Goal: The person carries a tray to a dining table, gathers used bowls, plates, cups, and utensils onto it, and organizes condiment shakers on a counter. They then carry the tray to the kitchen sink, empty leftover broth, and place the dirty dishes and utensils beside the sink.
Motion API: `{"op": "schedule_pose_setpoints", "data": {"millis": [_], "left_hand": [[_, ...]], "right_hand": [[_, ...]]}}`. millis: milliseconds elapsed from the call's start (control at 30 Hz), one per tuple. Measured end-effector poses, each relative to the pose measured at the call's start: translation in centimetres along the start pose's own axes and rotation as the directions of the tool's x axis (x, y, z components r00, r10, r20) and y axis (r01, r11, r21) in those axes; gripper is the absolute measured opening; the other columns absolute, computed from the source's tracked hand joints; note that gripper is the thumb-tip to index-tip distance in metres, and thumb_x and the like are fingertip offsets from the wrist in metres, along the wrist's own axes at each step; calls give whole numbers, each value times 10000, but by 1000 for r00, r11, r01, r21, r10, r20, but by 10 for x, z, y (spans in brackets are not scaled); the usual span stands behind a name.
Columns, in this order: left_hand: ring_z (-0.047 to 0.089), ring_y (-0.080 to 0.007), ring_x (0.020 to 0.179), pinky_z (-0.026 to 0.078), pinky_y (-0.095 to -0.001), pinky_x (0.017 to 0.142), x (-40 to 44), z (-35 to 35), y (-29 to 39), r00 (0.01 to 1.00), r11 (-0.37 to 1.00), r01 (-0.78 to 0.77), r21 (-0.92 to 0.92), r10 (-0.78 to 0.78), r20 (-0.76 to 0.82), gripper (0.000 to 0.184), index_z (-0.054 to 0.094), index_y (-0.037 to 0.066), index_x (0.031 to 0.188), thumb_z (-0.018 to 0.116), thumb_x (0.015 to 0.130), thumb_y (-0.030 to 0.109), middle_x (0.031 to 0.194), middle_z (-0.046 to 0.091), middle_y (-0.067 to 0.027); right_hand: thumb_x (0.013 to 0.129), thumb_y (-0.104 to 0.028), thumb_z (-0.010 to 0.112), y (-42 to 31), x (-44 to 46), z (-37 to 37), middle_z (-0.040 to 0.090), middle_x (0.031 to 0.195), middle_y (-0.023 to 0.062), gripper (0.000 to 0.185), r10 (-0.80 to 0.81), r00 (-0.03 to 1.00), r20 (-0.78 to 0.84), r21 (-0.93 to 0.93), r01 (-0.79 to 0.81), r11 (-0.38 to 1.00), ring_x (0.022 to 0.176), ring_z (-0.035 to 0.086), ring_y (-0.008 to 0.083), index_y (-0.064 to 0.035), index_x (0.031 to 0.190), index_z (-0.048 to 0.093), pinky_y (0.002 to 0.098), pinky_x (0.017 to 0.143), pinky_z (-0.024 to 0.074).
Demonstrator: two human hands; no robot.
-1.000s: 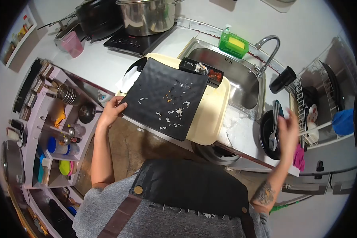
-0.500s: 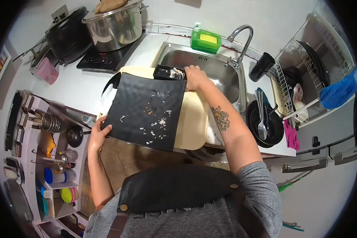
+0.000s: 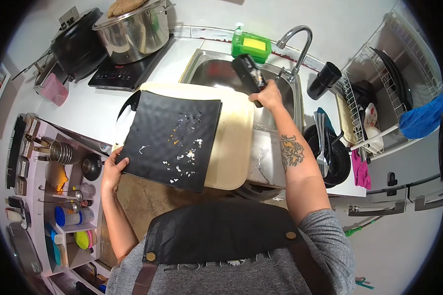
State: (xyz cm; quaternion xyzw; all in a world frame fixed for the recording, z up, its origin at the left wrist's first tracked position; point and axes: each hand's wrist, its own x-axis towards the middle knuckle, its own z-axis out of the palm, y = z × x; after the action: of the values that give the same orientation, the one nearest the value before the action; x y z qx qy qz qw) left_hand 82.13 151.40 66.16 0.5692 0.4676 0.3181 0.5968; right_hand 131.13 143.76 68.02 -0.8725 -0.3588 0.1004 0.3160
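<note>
My left hand (image 3: 114, 171) grips the lower left corner of a square black plate (image 3: 170, 137), thumb on top. White and orange food scraps lie on the plate's right half. Beneath it is a cream tray (image 3: 231, 147), its right part showing. My right hand (image 3: 268, 95) is closed round the end of a small black divided dish (image 3: 248, 76), tilted over the steel sink (image 3: 209, 69), with whitish remains in it. A black rim with something white (image 3: 124, 123) shows at the plate's left.
The faucet (image 3: 302, 54) and a green soap holder (image 3: 251, 46) stand behind the sink. A black pan (image 3: 337, 164) with utensils, black cups (image 3: 324, 81) and a dish rack (image 3: 364, 105) are at right. A steel pot (image 3: 133, 37) and induction cooker (image 3: 115, 73) stand at left.
My right hand has reached from the right side to the black dish, taken hold of it and lifted it off the tray to over the sink. The left hand still holds the plate.
</note>
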Motion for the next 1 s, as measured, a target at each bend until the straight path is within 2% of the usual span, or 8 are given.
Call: {"op": "schedule_pose_setpoints", "data": {"millis": [33,100,267,367,533,633,800,1000], "left_hand": [[561,-147,863,448,-239,776,0,1,2,1000,1000,-1,0,1,0,446,445,-82,1170,577,756,17,1025,567,-108],[553,-146,881,439,-240,790,-2,3,6,1000,999,12,41,-11,-12,444,445,-92,1166,573,756,17,1029,566,-104],[521,-156,944,401,-243,838,0,-1,8,1000,997,11,77,-10,-11,463,439,-85,1182,576,757,37,1078,536,-124],[526,-151,932,404,-243,835,-1,0,16,997,979,81,189,-79,-19,454,457,-86,1165,592,745,23,1057,550,-114],[537,-134,917,414,-243,831,11,-9,21,993,987,85,138,-95,65,422,491,-76,1131,614,738,20,1027,573,-92],[556,-94,819,436,-215,780,23,-13,27,960,967,194,168,-223,172,320,537,-44,1045,619,747,39,943,598,-39],[564,-108,803,448,-219,750,32,3,41,932,936,286,208,-321,166,339,532,-53,1037,640,744,79,938,601,-53],[583,-140,847,472,-252,764,32,4,45,891,917,356,180,-391,231,447,494,-57,1133,656,731,55,998,602,-78]], "right_hand": [[439,-278,754,11,5,3,583,1011,213,658,-1,1000,-1,1,1,1000,948,577,317,34,971,525,365,808,469],[443,-298,770,30,14,11,573,1047,213,702,210,977,-48,-65,-213,975,974,571,307,34,1007,518,358,835,461],[464,-278,765,83,43,47,563,1113,163,757,521,848,100,-184,-498,847,1010,566,285,-2,1118,504,368,854,462],[478,-241,750,88,42,54,523,1179,151,777,590,799,120,-404,-503,764,1076,523,296,-27,1171,472,390,872,451],[532,-249,763,87,39,67,499,1220,82,795,654,745,131,-597,-467,652,1095,514,253,-66,1223,417,365,866,460],[546,-243,779,88,42,74,486,1233,69,803,711,683,167,-577,-517,632,1096,513,235,-109,1237,394,354,870,466],[552,-268,805,110,48,92,507,1208,59,853,715,681,158,-606,-505,614,1082,523,218,-142,1259,344,352,873,468],[640,-355,711,101,46,89,533,1159,136,633,663,711,235,-570,-452,687,1030,544,273,-58,1148,474,390,858,455]]}}
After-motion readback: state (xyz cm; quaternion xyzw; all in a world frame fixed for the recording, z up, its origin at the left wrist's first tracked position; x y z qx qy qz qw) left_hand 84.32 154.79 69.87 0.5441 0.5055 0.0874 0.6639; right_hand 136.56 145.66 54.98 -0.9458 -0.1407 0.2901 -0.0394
